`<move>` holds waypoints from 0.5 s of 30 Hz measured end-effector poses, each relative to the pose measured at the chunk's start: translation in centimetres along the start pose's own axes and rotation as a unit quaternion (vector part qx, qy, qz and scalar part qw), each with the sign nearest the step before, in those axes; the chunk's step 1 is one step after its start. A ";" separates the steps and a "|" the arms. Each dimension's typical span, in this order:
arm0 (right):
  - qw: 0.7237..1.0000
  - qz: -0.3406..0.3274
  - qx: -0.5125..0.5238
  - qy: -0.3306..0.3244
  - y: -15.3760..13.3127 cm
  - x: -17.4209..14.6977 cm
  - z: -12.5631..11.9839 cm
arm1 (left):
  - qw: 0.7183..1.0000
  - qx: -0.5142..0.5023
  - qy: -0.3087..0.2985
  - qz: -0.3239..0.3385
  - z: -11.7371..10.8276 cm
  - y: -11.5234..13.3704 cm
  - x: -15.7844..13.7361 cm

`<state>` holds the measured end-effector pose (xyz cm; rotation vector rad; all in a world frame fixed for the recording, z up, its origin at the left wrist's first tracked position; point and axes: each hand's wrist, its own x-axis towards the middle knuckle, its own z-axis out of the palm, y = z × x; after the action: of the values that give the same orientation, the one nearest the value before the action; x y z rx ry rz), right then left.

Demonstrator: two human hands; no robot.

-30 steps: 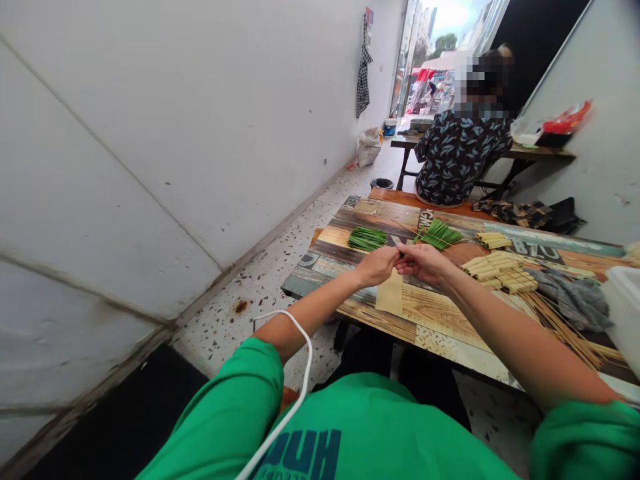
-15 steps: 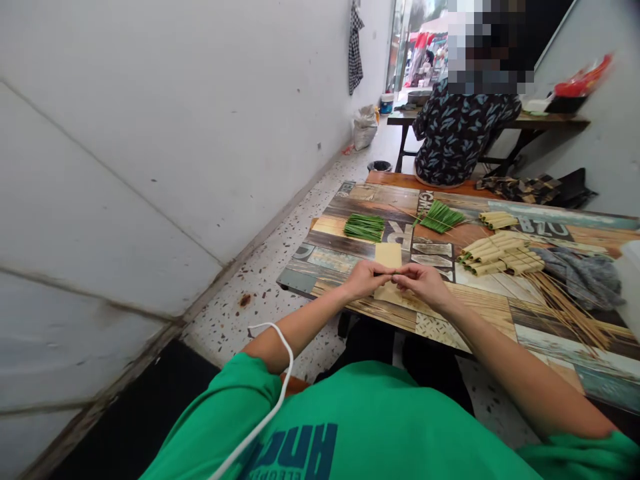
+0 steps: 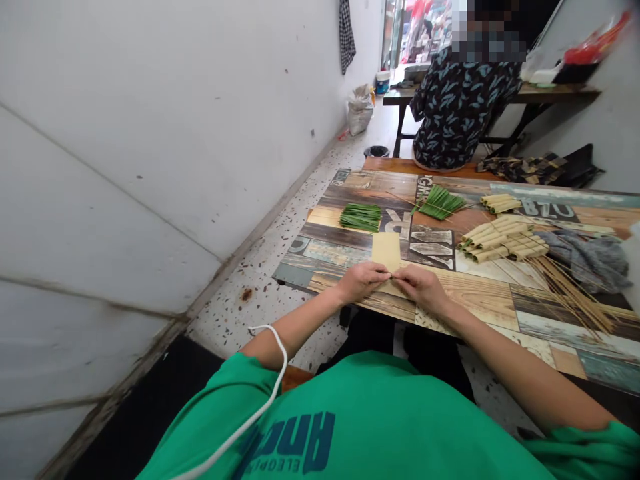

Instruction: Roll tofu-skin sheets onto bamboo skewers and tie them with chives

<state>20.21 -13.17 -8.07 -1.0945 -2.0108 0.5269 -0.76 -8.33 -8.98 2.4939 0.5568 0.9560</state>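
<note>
A pale yellow tofu skin sheet (image 3: 386, 251) lies flat on the table in front of me, its near part partly hidden by my hands. My left hand (image 3: 365, 280) and my right hand (image 3: 420, 285) meet over this near part, fingertips pinched together. A small dark green bit, which looks like chives, shows between the fingertips; the fingers cover the rest. Beyond the sheet lies a neat bundle of cut chives (image 3: 361, 217). A second chive pile (image 3: 440, 203) sits farther right, with thin skewers by it.
Several tofu rolls (image 3: 495, 239) are stacked at the right, with more rolls (image 3: 500, 203) behind. Bamboo skewers (image 3: 575, 293) and a grey cloth (image 3: 585, 260) lie beside them. A person (image 3: 460, 107) sits at another table beyond. A white wall (image 3: 150, 133) stands at the left.
Both hands have come down slightly onto the near part of the sheet, fingertips still together. The view has tilted a little, shifting the scene upward.
</note>
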 end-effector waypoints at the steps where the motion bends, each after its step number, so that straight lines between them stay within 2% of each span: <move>1: 0.999 -0.038 -0.034 -0.010 0.1 -0.1 0.1 | 0.999 0.028 -0.023 0.018 -0.1 -0.1 0.1; 4: 0.982 -0.124 -0.133 -0.041 0.1 -0.4 0.2 | 0.990 0.101 -0.078 0.058 -0.3 -0.2 0.3; 7: 0.958 -0.166 -0.222 -0.069 -0.2 -0.6 0.0 | 0.979 0.140 -0.108 0.103 -0.6 -0.2 0.2; 11: 0.938 -0.196 -0.272 -0.090 -0.3 -0.8 -0.2 | 0.969 0.154 -0.127 0.146 -1.0 -0.2 -0.2; 15: 0.942 -0.187 -0.256 -0.109 0.0 -0.3 -0.3 | 0.966 0.162 -0.132 0.151 -0.9 -0.4 -0.3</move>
<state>20.52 -13.44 -8.06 -0.9286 -2.5613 -0.0907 -1.68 -7.93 -8.67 3.0033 0.2662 0.6530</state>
